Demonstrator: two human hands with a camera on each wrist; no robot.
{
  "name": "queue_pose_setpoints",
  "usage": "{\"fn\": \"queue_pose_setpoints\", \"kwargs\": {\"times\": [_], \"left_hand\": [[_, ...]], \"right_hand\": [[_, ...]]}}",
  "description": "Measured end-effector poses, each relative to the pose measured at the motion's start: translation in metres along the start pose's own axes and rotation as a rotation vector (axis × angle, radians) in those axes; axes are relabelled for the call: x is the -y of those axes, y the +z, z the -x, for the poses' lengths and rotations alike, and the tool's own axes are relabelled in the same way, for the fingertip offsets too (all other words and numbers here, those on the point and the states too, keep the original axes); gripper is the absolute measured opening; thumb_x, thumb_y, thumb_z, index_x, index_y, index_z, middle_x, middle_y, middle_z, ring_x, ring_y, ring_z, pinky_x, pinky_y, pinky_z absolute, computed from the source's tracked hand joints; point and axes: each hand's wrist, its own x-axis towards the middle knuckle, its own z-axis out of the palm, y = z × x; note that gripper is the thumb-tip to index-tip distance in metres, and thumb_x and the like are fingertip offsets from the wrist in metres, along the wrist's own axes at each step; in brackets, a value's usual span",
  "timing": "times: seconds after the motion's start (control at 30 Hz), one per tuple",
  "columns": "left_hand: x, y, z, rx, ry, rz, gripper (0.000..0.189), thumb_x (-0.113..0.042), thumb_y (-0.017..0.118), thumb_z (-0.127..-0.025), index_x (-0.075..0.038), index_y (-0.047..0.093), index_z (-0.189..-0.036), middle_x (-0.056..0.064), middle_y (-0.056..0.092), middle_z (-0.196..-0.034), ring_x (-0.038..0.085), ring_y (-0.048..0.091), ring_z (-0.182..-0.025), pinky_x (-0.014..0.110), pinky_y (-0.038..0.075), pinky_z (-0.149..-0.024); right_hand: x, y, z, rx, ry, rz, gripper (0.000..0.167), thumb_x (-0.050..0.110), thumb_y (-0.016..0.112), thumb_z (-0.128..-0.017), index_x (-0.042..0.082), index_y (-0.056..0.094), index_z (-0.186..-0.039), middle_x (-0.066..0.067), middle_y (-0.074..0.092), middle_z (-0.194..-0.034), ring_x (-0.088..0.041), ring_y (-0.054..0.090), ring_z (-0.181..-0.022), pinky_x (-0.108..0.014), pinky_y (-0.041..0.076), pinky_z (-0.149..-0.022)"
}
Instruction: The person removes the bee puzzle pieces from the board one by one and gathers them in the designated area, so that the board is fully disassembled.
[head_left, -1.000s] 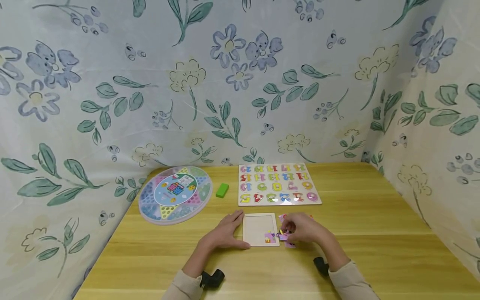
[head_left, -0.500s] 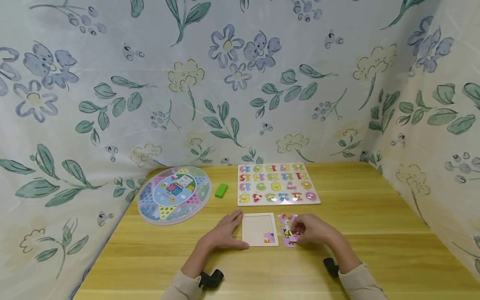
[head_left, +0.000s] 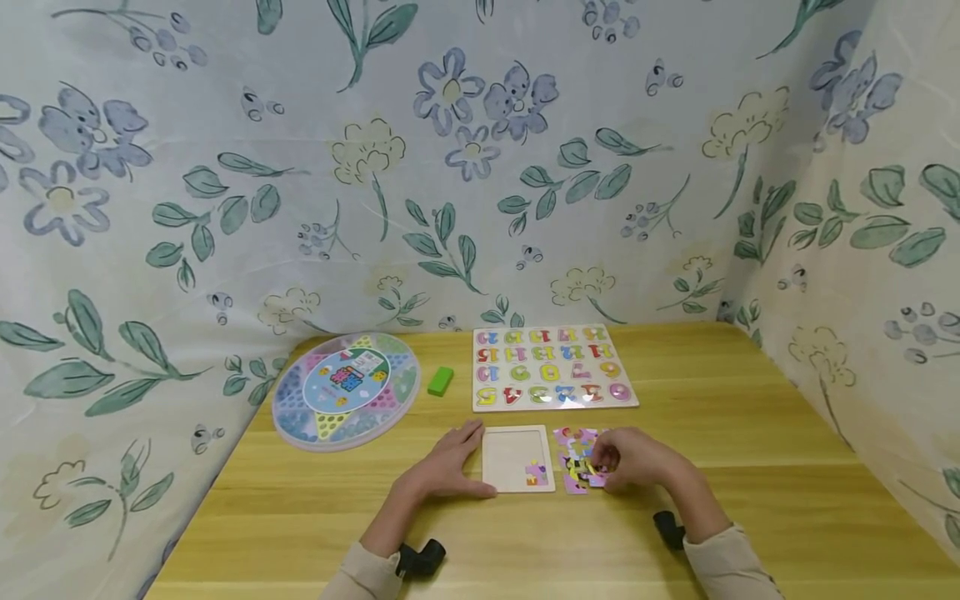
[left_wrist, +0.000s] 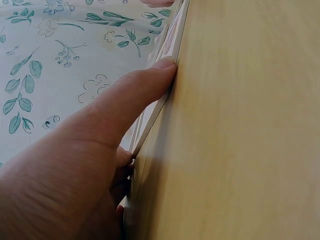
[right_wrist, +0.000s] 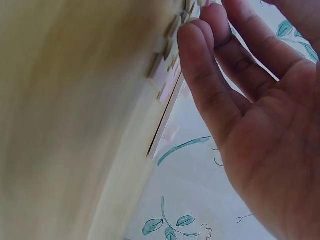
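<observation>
A square wooden puzzle tray [head_left: 510, 454] lies on the table, with a small purple jigsaw section [head_left: 536, 473] in its lower right corner. My left hand [head_left: 448, 465] holds the tray at its left side, the thumb against the near edge and the fingers at the far left corner. In the left wrist view the thumb [left_wrist: 160, 70] presses the tray's edge. Right of the tray lie several loose purple jigsaw pieces [head_left: 575, 465]. My right hand [head_left: 641, 460] has its bent fingers at their right side; whether it pinches a piece is hidden.
A number puzzle board [head_left: 555, 368] lies behind the tray. Left of it are a green block [head_left: 440, 381] and a round Chinese checkers board [head_left: 347, 392]. Floral cloth [head_left: 480, 167] hangs behind and beside the wooden table [head_left: 750, 467].
My right hand has moved right, away from the tray, uncovering more of the jigsaw pieces. The left hand keeps its hold on the tray. The view has shifted slightly.
</observation>
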Motion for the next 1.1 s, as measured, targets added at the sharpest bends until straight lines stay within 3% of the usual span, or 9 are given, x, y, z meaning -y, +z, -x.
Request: {"fn": "queue_pose_setpoints", "kwargs": {"times": [1.1], "left_hand": [[0.0004, 0.0005, -0.0004, 0.005, -0.008, -0.003, 0.109, -0.063, 0.072, -0.076, -0.011, 0.021, -0.156, 0.003, 0.013, -0.165, 0.027, 0.013, -0.153, 0.05, 0.017, -0.123]], "right_hand": [[0.0057, 0.0023, 0.0008, 0.033, 0.042, 0.046, 0.026, -0.004, 0.079, -0.064, 0.008, 0.065, -0.082, -0.003, 0.058, -0.078, -0.014, 0.05, -0.072, -0.022, 0.042, -0.059]]}}
